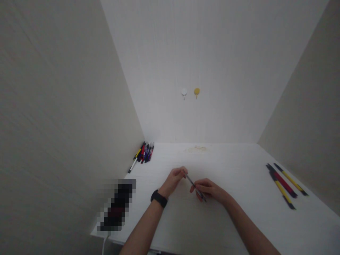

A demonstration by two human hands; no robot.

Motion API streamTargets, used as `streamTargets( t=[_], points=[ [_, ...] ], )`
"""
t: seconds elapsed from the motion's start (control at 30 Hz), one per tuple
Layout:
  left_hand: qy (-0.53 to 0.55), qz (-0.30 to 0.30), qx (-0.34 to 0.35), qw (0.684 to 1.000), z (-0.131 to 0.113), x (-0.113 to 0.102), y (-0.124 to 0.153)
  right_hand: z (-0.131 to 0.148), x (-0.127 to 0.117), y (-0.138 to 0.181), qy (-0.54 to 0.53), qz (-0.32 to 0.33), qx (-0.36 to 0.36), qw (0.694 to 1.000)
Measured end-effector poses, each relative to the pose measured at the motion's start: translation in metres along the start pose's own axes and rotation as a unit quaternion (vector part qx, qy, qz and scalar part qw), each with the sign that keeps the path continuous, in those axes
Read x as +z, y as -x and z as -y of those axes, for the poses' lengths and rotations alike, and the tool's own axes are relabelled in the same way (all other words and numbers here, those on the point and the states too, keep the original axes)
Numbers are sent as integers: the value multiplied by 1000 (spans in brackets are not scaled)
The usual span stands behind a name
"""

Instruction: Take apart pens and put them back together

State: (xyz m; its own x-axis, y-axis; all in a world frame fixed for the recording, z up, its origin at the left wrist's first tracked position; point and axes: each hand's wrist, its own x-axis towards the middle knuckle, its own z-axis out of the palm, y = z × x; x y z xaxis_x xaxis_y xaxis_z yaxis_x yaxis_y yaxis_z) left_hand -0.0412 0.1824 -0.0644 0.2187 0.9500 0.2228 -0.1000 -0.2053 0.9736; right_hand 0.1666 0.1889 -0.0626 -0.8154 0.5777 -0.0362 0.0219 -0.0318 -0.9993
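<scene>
Both my hands meet over the middle of a white table (233, 226). My left hand (175, 178), with a black watch on its wrist, pinches the upper end of a thin dark pen (195, 188). My right hand (208, 188) is closed around the lower end of the same pen. The pen lies slanted between them, just above the tabletop. A heap of several coloured pens (143, 153) lies in the far left corner. Three pens with yellow, red and black bodies (285, 184) lie side by side at the right.
Walls close in the table at the left, back and right. Two small hooks, one white (184, 92) and one yellow (196, 92), are stuck on the back wall. A blurred-out dark object (117, 205) sits at the table's near left edge, with a white cable below it.
</scene>
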Motion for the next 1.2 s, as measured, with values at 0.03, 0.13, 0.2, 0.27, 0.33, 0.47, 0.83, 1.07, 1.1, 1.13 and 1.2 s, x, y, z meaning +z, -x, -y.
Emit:
streamTargets(
  t=[0.03, 0.13, 0.2, 0.27, 0.33, 0.47, 0.83, 1.07, 1.1, 1.13, 1.2],
  points=[
    [11, 0, -1, 1000, 0, 0, 0, -1, -1, 0, -7, 5, 1, 1000],
    [40, 12, 2, 999, 1, 2, 1, -1, -2, 2, -18, 18, 3, 1000],
    [51, 23, 10, 998, 1, 3, 2, 1, -2, 2, -11, 24, 8, 1000],
    [49, 27, 18, 998, 0, 3, 2, 2, -2, 2, -4, 28, 13, 1000],
    [38, 21, 24, 999, 0, 2, 1, 3, -1, 1, 3, 28, 14, 1000],
    [24, 28, 41, 998, -1, 1, 0, 3, 0, -2, 35, 17, 1, 999],
    [19, 2, -24, 1000, 3, -2, 0, -1, -1, -4, 52, -18, 3, 998],
    [36, -25, -42, 998, 10, -3, -2, -6, -2, -4, 62, -64, 12, 996],
    [35, -31, -40, 998, 9, -2, -2, -6, -2, -4, 64, -70, 12, 995],
    [36, -37, -39, 998, 9, -1, -2, -6, -1, -4, 65, -75, 11, 995],
    [37, -50, -45, 997, 7, 1, -3, -6, -1, -4, 71, -82, 8, 994]
  ],
)
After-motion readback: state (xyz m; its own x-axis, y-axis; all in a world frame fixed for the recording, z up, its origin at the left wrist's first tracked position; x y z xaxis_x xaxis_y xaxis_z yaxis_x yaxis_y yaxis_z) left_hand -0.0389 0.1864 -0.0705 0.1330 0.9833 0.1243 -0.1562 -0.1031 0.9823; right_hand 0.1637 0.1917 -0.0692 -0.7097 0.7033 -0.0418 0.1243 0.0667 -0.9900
